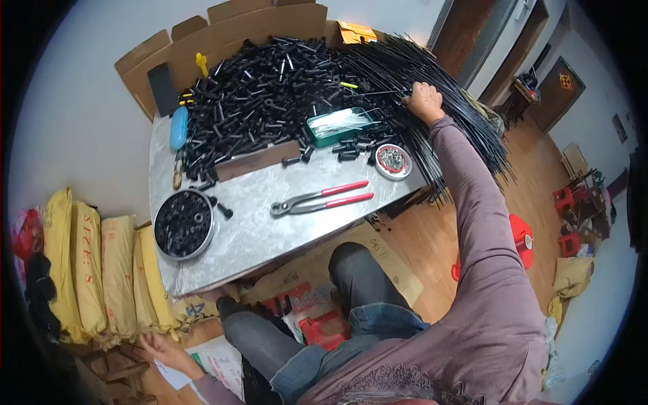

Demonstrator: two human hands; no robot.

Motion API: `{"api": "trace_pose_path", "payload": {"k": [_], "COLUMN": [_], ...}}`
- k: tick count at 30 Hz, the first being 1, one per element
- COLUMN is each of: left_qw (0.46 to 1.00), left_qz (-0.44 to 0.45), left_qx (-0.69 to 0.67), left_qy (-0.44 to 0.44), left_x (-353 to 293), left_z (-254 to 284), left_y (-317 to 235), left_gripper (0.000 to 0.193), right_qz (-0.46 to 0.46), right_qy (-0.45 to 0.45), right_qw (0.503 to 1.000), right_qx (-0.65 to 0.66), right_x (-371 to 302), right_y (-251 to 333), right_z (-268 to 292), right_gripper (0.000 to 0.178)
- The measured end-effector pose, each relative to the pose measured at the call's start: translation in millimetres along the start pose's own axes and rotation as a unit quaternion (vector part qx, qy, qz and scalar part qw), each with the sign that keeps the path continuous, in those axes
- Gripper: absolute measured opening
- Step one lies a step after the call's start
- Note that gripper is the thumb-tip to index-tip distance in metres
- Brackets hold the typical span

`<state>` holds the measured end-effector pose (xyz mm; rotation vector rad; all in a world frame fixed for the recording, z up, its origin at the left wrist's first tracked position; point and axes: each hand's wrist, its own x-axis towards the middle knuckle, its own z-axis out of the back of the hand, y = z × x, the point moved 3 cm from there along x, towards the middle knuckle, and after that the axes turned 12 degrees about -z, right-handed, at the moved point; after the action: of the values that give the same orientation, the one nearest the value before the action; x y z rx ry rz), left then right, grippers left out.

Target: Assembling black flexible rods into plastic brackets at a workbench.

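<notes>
My right hand (425,102) is closed in a fist at the far right of the table, over a large bundle of thin black rods (466,128). One thin black rod (385,92) sticks out leftward from its fingers. Down at the lower left, beside the table, my left hand (165,354) hangs low near yellow sacks, its fingers drawn together; what they hold, if anything, is too small to make out. A big heap of black tubular plastic parts (256,88) covers the back of the table. Red-handled pincers (324,198) lie in front of it.
On the metal table (256,236) stand a round tin of black parts (183,225), a green tray of white strips (339,125) and a small bowl of metal bits (393,162). Cardboard (236,23) walls the back. Yellow sacks (88,270) line the left; a red stool (518,243) stands right.
</notes>
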<state>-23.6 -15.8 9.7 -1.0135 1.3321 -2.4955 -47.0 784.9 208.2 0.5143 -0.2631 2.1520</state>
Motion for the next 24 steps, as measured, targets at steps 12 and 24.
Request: {"api": "trace_pose_path", "payload": {"k": [12, 24], "left_qw": [0.896, 0.834], "left_qz": [-0.327, -0.326], "left_qx": [-0.232, -0.307], "left_qy": [0.189, 0.323], "left_x": [-72, -93], "left_z": [-142, -191], "left_y": [-299, -346], "left_gripper": [0.033, 0.02], "right_qz": [0.051, 0.048], "right_qy": [0.094, 0.012], "right_qw": [0.986, 0.963], "right_qx": [0.126, 0.266], "right_x": [55, 120], "right_y": [4, 28], "right_z": [-26, 85], "right_gripper": [0.031, 0.036]}}
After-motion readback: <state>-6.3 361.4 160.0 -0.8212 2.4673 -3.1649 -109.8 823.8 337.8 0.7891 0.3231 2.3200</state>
